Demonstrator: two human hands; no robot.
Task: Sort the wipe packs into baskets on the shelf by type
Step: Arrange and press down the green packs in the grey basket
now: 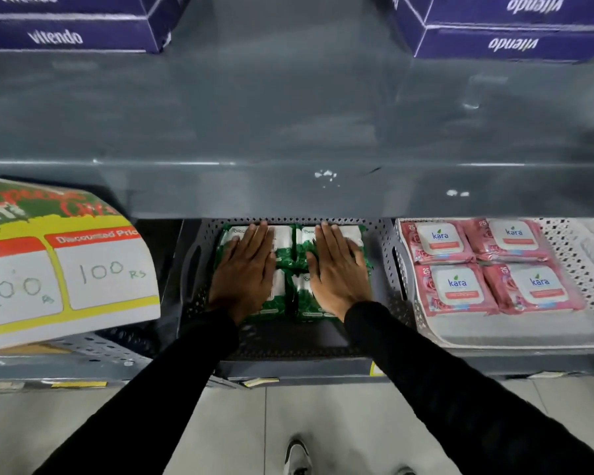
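Count on the lower shelf (288, 368): 4 green wipe packs (287, 255) in a 2×2 block in the dark basket (381, 248) at 12 o'clock; 4 pink wipe packs (456, 286), also 2×2, in the white basket (515, 332) at 3 o'clock. Baskets counted: 2, plus part of a third perforated one (93, 344) at 9 o'clock under 1 price sign (66, 269). Upper shelf: 4 purple boxes (66, 36), 2 stacked at 10 o'clock, 2 at 2 o'clock; hands (244, 272) in view: 2.

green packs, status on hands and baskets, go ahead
Left hand and right hand flat, open, on green packs in dark basket. Pink packs in white basket. Nothing in the way.
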